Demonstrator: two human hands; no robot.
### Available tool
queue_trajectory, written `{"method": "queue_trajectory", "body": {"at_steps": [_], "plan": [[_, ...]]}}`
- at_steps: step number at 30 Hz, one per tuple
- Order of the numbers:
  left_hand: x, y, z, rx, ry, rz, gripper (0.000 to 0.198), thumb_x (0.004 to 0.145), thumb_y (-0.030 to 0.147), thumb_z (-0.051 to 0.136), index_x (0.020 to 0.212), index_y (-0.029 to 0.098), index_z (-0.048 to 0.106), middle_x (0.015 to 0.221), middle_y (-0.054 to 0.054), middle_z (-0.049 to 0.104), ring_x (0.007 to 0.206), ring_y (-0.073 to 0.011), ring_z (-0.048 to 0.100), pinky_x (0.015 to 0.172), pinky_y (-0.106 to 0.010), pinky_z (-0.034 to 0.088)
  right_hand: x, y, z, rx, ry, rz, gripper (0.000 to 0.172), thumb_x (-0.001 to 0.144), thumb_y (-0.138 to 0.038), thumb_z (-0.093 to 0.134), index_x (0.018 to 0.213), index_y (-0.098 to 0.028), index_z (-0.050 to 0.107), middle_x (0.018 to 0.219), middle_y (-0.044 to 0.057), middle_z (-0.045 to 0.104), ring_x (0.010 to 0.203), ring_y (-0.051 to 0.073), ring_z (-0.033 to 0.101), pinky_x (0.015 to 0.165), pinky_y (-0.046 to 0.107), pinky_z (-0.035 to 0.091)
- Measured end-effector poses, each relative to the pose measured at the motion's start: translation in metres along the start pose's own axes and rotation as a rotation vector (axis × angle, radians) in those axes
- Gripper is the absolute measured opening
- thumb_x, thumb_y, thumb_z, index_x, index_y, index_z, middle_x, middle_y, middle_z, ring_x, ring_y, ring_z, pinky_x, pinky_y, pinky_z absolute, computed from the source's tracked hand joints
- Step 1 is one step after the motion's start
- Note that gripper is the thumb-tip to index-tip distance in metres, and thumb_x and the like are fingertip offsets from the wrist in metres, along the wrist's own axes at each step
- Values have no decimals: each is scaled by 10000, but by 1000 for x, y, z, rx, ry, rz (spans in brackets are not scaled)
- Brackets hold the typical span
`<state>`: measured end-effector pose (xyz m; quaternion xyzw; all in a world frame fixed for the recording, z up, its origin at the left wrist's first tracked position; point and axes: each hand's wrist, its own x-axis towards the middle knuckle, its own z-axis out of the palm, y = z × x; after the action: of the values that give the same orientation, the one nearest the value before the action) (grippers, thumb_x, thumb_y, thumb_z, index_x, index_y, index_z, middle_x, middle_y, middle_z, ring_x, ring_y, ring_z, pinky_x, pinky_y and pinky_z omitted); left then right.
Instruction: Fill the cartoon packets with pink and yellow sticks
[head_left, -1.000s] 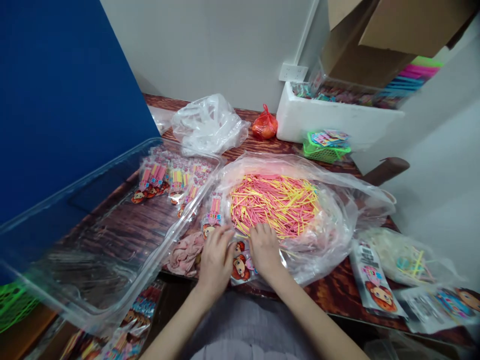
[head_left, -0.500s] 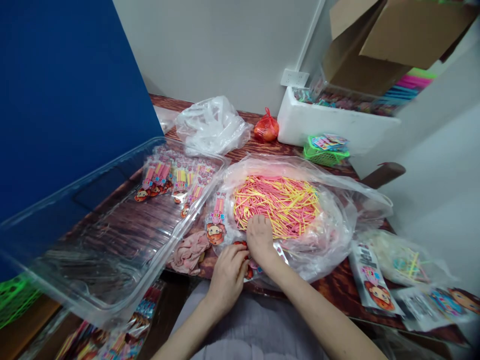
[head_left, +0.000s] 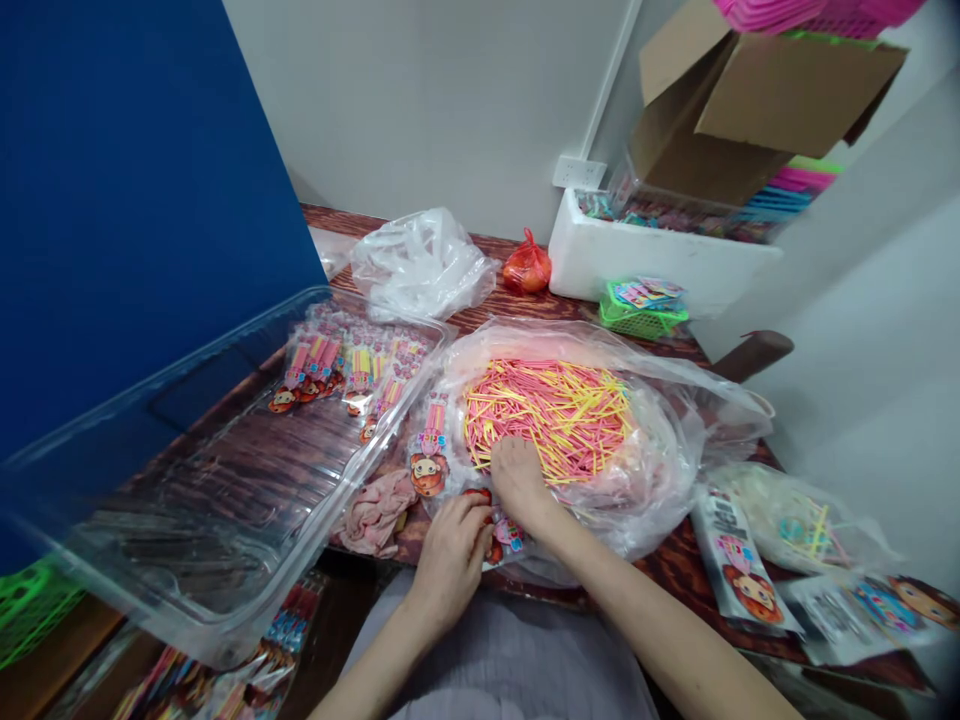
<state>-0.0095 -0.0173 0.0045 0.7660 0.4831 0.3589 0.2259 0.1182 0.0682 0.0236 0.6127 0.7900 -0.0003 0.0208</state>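
A heap of thin pink and yellow sticks (head_left: 555,410) lies in a spread clear plastic bag (head_left: 660,500) in front of me. At the heap's near edge, my right hand (head_left: 519,475) has its fingers curled down on the sticks; the fingertips are hidden. My left hand (head_left: 454,545) is closed at the edge of a small printed packet (head_left: 510,535) near the table's front edge, partly covered by the hand. Just left of the bag's heap lies a filled packet (head_left: 429,450) with a cartoon face and sticks inside.
A clear plastic tub (head_left: 247,480) at the left holds several filled packets (head_left: 360,365). Beside it lies a crumpled pink cloth (head_left: 379,510). Behind are a white plastic bag (head_left: 424,265), a red bag (head_left: 527,265), a green basket (head_left: 641,318) and a foam box (head_left: 652,250). Printed pouches (head_left: 742,565) lie right.
The view has shifted slightly, so the scene sits lower and a little left. Both hands stay nearly in place. More of the packet's pink print shows between them.
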Motion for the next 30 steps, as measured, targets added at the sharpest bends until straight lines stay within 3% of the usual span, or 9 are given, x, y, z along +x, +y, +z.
{"method": "queue_trajectory", "body": {"at_steps": [5, 10, 17, 19, 22, 26, 28, 30], "plan": [[-1, -3, -6, 1, -4, -6, 210, 945, 178, 447, 1023, 190, 641, 1075, -114, 654, 995, -237, 614, 850, -414, 518, 3, 36, -14, 262, -24, 82, 207, 852, -48, 457, 952, -86, 635, 927, 188, 678, 853, 262, 609, 730, 338, 377], [4, 0, -9, 4, 20, -11, 200, 935, 173, 467, 1022, 197, 645, 1077, -103, 654, 998, -231, 617, 857, -393, 516, 13, 86, -24, 678, -45, 185, 210, 883, -177, 416, 813, -142, 611, 703, 67, 663, 624, 178, 577, 625, 287, 383], [31, 10, -10, -121, 12, -54, 185, 929, 195, 483, 993, 198, 657, 1061, -95, 665, 1005, -222, 625, 880, -389, 508, 13, 122, -34, 1284, 59, 218, 257, 823, -395, 477, 720, -171, 551, 691, 29, 651, 658, 139, 570, 675, 279, 432], [42, 13, -9, -196, 21, -99, 187, 933, 233, 493, 1025, 202, 653, 1067, -92, 670, 1030, -227, 620, 905, -401, 499, 4, 121, -36, 1429, 30, 210, 291, 804, -460, 519, 718, -182, 525, 665, 14, 632, 630, 134, 577, 656, 281, 449], [63, 18, -6, -363, 82, -176, 282, 944, 288, 490, 1198, 212, 584, 1184, -99, 644, 1076, -219, 612, 937, -402, 493, -15, 106, -33, 1595, -112, 180, 338, 756, -510, 617, 741, -190, 506, 627, -10, 600, 543, 127, 576, 560, 271, 461], [86, 23, 4, -512, 139, -193, 441, 948, 307, 477, 1380, 238, 419, 1413, -105, 491, 1207, -208, 542, 988, -386, 468, -45, 69, -13, 1923, -505, 144, 358, 740, -470, 716, 837, -197, 506, 601, -55, 577, 454, 89, 535, 469, 218, 437], [90, 22, 11, -500, 74, -182, 354, 953, 307, 451, 1287, 213, 520, 1315, -98, 575, 1173, -208, 562, 972, -374, 472, -54, 52, -1, 2054, -647, 105, 364, 741, -458, 737, 833, -193, 504, 592, -55, 584, 457, 88, 550, 470, 209, 440], [87, 22, 17, -449, -50, -191, 283, 959, 326, 425, 1046, 181, 652, 1028, -75, 691, 982, -201, 636, 869, -343, 508, -60, 39, 8, 2108, -673, 79, 369, 737, -456, 747, 821, -184, 513, 578, -49, 587, 467, 93, 562, 486, 210, 447]]}}
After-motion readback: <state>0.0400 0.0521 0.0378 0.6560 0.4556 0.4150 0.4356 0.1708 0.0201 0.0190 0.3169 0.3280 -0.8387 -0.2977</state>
